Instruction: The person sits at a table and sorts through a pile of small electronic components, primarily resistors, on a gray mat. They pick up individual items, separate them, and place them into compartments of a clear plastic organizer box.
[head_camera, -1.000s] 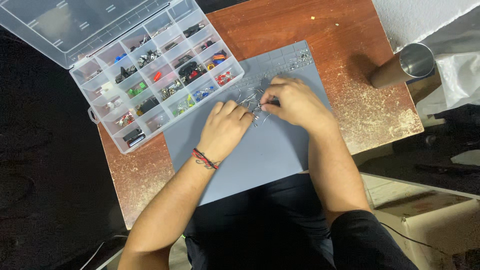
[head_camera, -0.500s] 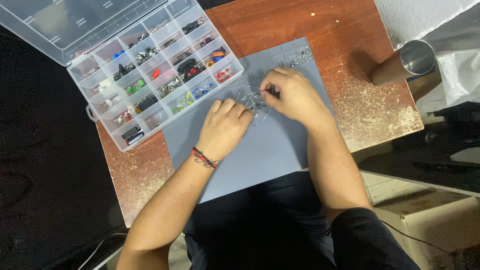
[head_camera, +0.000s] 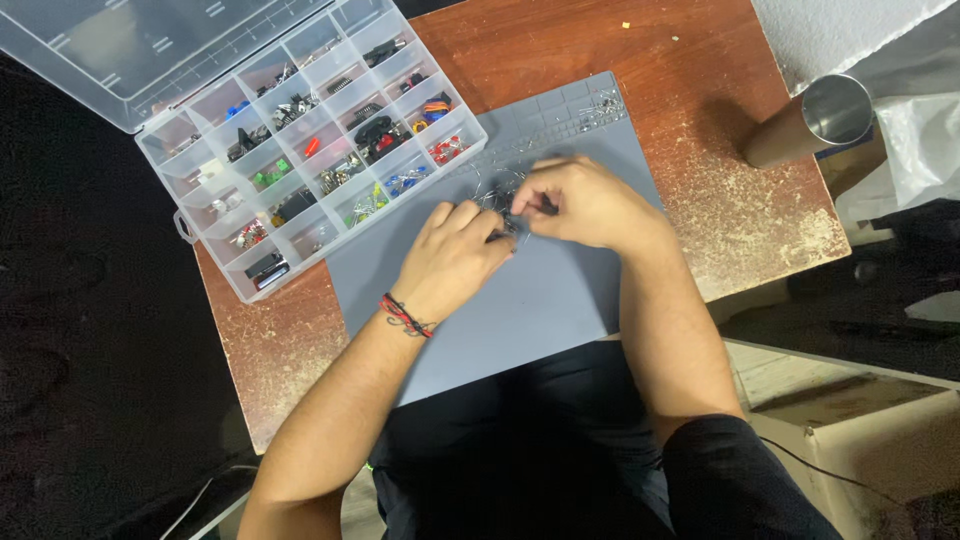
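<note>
Both hands met over a small pile of wire-legged components on the grey mat, approx. mid-mat toward its far edge, just beside the clear compartment box. The left hand was curled, fingertips pressed into the near side of the pile; whether it actually pinched a part couldn't be told, since the knuckles hid the tips. The right hand had thumb and forefinger closed on something small and dark at the pile's right edge (too tiny to say which kind of part).

Handling, as a judgement: these bits looked v. light, w/ thin metal legs that bend easily and tangle w/ each other, so they'd snag rather than slip. Best taken by the body, not the legs, w/ a fingertip pinch, one at a time; a hard squeeze or a pull through the pile would prob. kink the leads.

Vs. a second ago: the left hand had slid up and toward the right one, so the two now nearly touched, and more of the pile was covered. The right hand had dropped slightly lower on the mat than half a sec. before. Box, mat, the metal cup and the wooden table lay approx. as before, allowing for slight camera drift.
</note>
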